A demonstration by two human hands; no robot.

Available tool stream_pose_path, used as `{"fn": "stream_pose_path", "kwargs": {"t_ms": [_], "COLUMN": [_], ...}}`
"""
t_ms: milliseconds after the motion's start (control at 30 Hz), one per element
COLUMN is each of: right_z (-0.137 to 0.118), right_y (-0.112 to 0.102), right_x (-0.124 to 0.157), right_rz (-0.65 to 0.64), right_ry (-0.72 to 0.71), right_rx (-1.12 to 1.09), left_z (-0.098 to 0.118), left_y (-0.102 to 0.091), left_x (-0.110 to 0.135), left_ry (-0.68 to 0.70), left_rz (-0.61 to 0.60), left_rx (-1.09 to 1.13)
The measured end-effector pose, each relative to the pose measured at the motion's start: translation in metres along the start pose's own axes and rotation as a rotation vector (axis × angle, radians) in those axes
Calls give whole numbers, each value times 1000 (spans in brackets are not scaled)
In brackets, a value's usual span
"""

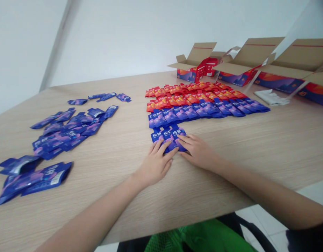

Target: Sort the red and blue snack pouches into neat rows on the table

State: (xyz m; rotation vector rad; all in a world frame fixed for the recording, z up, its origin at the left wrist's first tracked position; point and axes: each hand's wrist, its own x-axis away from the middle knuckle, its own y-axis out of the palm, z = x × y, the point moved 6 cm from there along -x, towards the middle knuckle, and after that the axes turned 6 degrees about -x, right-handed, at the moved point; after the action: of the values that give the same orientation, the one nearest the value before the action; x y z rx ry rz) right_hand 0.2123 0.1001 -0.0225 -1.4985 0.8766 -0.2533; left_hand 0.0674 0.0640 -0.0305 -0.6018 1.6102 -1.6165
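Observation:
Three overlapping blue-purple pouches [166, 133] lie flat near the middle of the table, their printed faces up. Fingers of my left hand [157, 161] are spread over the lower part of these pouches. My right hand [198, 151] rests at their right edge, its fingers stretched out onto the rightmost pouch. Neither hand grips anything. Just behind is a long overlapping row of blue pouches [200, 110]. Beyond it are two rows of red-orange pouches [174, 101].
A loose heap of blue pouches [64, 134] spreads across the left side of the wooden table [111, 168]. Open cartons [186, 74] stand along the back right, with a white cloth [271, 97] before them. A green mesh item [198, 238] shows below the table's front edge.

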Motion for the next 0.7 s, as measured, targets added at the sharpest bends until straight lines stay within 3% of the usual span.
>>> {"fn": "stream_pose_path", "kwargs": {"t_ms": [167, 267, 333, 400, 500, 600, 700], "right_z": [5, 15, 14, 3, -18, -26, -24], "right_y": [-14, -36, -45, -43, -20, 21, 56], "right_x": [4, -11, -37, -79, -166, -272, -373], "right_rz": [27, 121, 88, -25, -200, -302, -257], "right_ry": [13, 41, 8, -81, -162, -61, 10], "right_rx": [-143, -195, -240, -313, -381, -332, -254], "left_z": [1, -11, -26, -46, -73, -92, -105], "left_y": [-6, -29, -51, -68, -77, -65, -46], "left_x": [11, 29, 45, 64, 94, 116, 126], "left_ry": [14, 50, 45, 1, -80, -64, 35], "left_rz": [35, 96, 159, 213, 251, 281, 301], "left_rx": [21, 75, 164, 278, 391, 397, 280]}}
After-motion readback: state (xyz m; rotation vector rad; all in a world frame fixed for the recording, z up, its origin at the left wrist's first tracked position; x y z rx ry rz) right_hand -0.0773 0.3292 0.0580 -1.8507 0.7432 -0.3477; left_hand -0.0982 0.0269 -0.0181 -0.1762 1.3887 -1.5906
